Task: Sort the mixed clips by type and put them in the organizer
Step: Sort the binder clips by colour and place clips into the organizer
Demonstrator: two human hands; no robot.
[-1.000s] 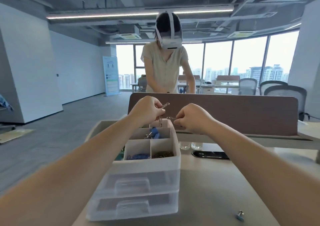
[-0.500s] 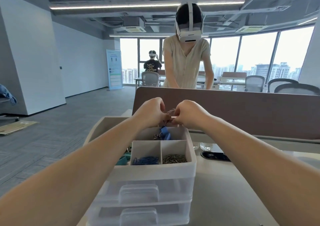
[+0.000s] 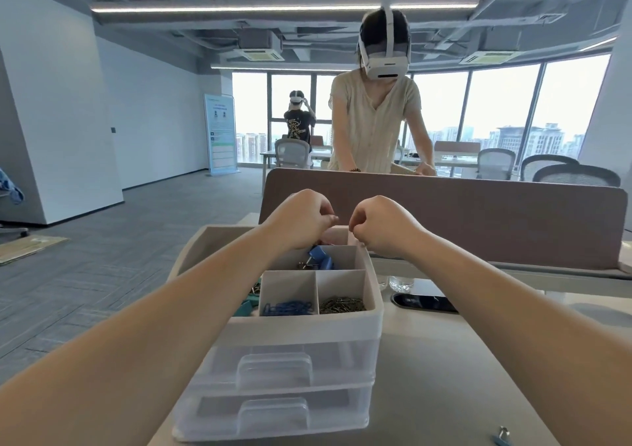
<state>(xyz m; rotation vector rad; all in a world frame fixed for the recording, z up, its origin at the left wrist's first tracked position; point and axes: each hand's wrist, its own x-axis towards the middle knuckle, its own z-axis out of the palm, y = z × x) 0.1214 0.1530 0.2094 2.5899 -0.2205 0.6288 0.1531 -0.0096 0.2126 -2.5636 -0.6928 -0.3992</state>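
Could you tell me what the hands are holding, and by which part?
Cannot tell: left hand and right hand have curled fingers over the organizer, hiding anything pinched.

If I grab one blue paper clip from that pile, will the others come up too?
Probably a few: the blue paper clips lie heaped and overlapping in one organizer compartment, so they may hook together. They look thin and small, so likely light and easy to drop.

A single wide-angle view from the wearer's head faces forward and a little down — both forearms [image 3: 191, 308] run in from the bottom corners to the left hand [image 3: 301, 218] and right hand [image 3: 383, 225], close above the organizer [image 3: 301, 329] on the desk [image 3: 444, 377]; beyond the divider [image 3: 478, 219], the view runs on to far windows [image 3: 502, 110].
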